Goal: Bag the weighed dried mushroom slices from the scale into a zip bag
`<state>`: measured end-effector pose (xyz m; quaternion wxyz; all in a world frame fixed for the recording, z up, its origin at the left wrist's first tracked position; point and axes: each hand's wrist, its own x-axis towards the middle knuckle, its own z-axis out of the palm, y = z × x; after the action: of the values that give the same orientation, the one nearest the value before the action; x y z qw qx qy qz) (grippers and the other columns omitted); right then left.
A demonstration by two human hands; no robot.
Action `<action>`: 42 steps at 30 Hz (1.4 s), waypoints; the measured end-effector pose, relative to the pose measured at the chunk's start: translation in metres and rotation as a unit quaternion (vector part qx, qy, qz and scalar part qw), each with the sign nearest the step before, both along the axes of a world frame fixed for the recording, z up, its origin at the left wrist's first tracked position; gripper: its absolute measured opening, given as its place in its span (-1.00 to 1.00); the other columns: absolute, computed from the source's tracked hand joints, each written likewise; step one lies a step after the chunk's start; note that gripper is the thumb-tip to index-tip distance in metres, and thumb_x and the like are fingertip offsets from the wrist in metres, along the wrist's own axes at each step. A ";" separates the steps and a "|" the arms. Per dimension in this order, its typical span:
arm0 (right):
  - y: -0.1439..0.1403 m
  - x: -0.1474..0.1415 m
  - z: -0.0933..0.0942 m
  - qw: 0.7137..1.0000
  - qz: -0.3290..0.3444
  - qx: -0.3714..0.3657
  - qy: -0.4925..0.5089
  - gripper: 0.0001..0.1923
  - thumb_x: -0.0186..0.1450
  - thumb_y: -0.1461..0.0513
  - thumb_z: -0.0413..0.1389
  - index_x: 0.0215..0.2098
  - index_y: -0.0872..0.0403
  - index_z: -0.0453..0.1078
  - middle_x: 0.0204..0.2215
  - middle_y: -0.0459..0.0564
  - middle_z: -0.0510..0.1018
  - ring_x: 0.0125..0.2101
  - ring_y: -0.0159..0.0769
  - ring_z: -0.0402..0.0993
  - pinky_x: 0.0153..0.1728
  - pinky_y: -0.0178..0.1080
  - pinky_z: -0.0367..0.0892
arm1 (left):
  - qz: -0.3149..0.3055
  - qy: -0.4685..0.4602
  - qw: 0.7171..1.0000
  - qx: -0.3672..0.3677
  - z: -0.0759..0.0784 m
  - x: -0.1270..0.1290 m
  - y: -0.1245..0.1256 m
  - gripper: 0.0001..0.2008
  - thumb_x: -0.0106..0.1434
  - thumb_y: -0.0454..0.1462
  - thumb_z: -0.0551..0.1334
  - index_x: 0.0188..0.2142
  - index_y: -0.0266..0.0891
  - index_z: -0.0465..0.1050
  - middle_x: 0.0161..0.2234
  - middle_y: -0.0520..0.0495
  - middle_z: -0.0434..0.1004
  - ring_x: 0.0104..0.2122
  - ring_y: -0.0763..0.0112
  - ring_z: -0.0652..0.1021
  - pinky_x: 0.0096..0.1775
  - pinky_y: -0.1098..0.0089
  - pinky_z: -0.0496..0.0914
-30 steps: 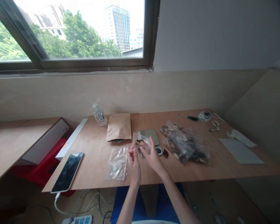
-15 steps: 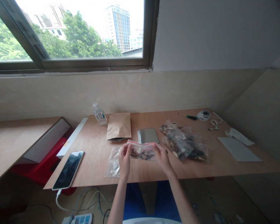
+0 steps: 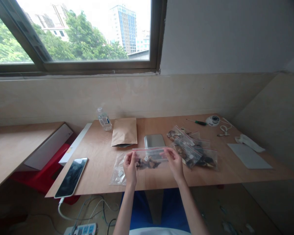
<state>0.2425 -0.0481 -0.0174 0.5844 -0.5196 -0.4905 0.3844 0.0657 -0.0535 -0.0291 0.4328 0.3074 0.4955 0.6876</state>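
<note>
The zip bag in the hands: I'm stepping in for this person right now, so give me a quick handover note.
Left hand pinches the left end of the zip bag at its red seal strip; right hand pinches the right end. The bag is held level above the table, dark dried pieces inside.
Whether the seal is fully pressed shut cannot be told.
Behind it sits the scale; filled bags lie to the right, an empty clear bag to the left, the kraft pouch further back.
Left: check the seal, set the bag down.
</note>
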 end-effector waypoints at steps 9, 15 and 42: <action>-0.003 0.006 0.000 1.000 -0.004 0.026 -0.010 -0.78 0.22 0.06 0.08 -0.32 0.04 0.37 -0.40 -0.02 0.57 -0.44 -0.27 0.49 -0.32 -0.21 0.36 | -0.012 0.012 1.000 0.004 0.004 -0.002 -0.004 -0.75 0.08 -0.11 0.25 -0.36 -0.25 0.37 -0.44 0.01 0.51 -0.47 0.42 0.53 -0.37 0.42 0.39; -0.004 0.013 -0.005 0.999 -0.011 0.034 -0.011 -0.80 0.21 0.08 0.09 -0.35 0.05 0.37 -0.41 -0.01 0.57 -0.37 -0.24 0.50 -0.24 -0.17 0.36 | -0.074 0.038 0.997 0.008 0.008 -0.012 -0.005 -0.79 0.10 -0.15 0.25 -0.38 -0.26 0.38 -0.43 -0.01 0.52 -0.45 0.37 0.56 -0.38 0.41 0.42; 0.001 0.009 -0.012 1.000 -0.011 -0.002 0.024 -0.70 0.20 0.03 0.10 -0.28 0.10 0.38 -0.39 0.04 0.60 -0.33 -0.18 0.53 -0.22 -0.16 0.39 | -0.083 0.114 0.990 0.017 -0.001 0.003 -0.005 -0.78 0.09 -0.13 0.27 -0.42 -0.28 0.50 -0.45 -0.07 0.56 -0.38 0.33 0.55 -0.31 0.38 0.43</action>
<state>0.2517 -0.0471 -0.0295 0.5993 -0.5168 -0.4701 0.3909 0.0682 -0.0587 -0.0302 0.4234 0.4310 0.5031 0.6179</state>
